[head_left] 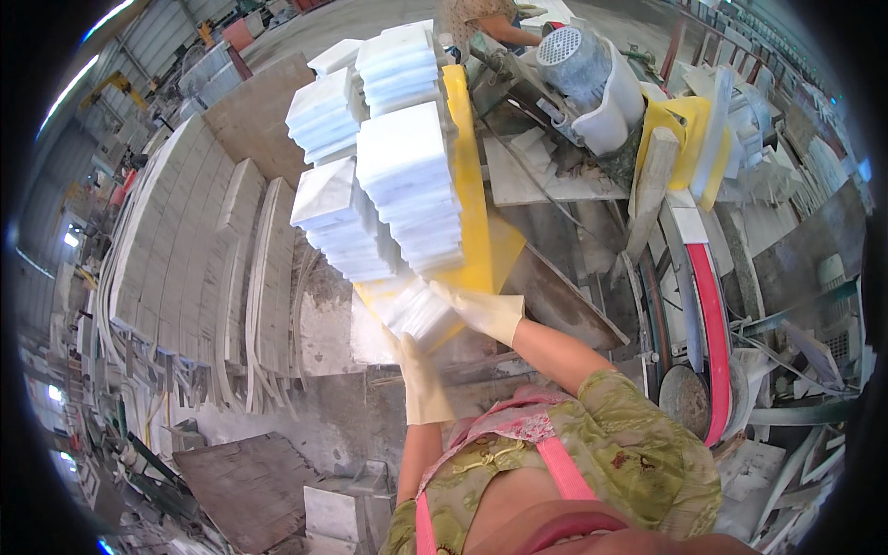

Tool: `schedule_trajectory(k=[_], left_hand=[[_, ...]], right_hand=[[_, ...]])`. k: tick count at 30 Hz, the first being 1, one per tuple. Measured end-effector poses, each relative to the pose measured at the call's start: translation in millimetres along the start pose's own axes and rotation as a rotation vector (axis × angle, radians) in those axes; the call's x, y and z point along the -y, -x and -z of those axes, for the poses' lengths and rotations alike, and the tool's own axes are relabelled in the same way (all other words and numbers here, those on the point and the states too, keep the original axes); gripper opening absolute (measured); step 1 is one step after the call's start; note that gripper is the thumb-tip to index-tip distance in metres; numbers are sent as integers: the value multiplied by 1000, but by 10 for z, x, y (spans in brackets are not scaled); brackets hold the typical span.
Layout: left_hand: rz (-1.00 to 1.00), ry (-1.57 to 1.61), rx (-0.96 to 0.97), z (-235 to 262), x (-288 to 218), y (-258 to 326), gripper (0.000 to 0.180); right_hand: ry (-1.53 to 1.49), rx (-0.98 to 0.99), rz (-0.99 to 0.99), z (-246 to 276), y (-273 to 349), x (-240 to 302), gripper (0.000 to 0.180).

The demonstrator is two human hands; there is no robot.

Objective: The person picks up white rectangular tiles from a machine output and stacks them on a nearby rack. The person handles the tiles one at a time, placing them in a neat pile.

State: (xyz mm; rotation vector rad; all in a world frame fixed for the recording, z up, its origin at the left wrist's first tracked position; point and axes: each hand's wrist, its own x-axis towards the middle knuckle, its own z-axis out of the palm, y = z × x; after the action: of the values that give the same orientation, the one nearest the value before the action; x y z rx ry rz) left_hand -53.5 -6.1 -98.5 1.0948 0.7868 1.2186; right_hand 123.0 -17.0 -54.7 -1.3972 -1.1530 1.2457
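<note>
Two gloved hands share one white marble tile [421, 310], and I read both as pressed onto it: my left hand [421, 379] cups the tile's near, lower edge from beneath, fingers curled up against it, while my right hand [486, 310] lies flat over its right end, fingers closed down on the top face. The tile sits at the near foot of the yellow tray [472, 185], touching or just above its lower lip; I cannot tell which. Its long axis runs from lower left up toward the right, roughly across the tray's length, so the right hand is at the end nearer the tray's surface and the left hand carries the weight below. Farther along the tray from the tile rise the tile stacks [407, 166], several leaning piles of white tiles packed side by side, the closest pile just beyond the held tile and almost overhanging it. Right of the tray stands a saw machine [592, 65] with a grey motor, and a red-edged belt [712, 324] curves down beyond that. Left of the tray lean long rows of stone slabs [185, 250]. Past the tray's far end another person [486, 18] works, well apart from my hands. The nearest stack is what crowds the tile most.
</note>
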Motion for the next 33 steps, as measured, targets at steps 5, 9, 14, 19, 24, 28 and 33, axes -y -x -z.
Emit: schedule_trajectory(k=[5,9,14,19,24,28,33], left_hand=[[-13,-121,43,24,-40,22,88],[126,-285,41,103,-120,43,100],[146,-1028,90,253,-736,-230,124],[-315,-1713,563,-92,-1077,-566,124],[-36,-1843,702,-429,-1015,-741,110],[-10,-1861,673,-360,-888,-780,102],[-190,-1877,604,-154,-729,-862,83]], right_hand=[[-9,93,169,20,104,5,57],[-152,199,183,9,127,-149,55],[-124,198,192,-32,-1,-309,55],[-48,172,247,-69,-179,-441,54],[42,136,335,-60,-243,-688,54],[147,67,434,-119,-287,-720,54],[85,-468,554,-62,-69,-371,36]])
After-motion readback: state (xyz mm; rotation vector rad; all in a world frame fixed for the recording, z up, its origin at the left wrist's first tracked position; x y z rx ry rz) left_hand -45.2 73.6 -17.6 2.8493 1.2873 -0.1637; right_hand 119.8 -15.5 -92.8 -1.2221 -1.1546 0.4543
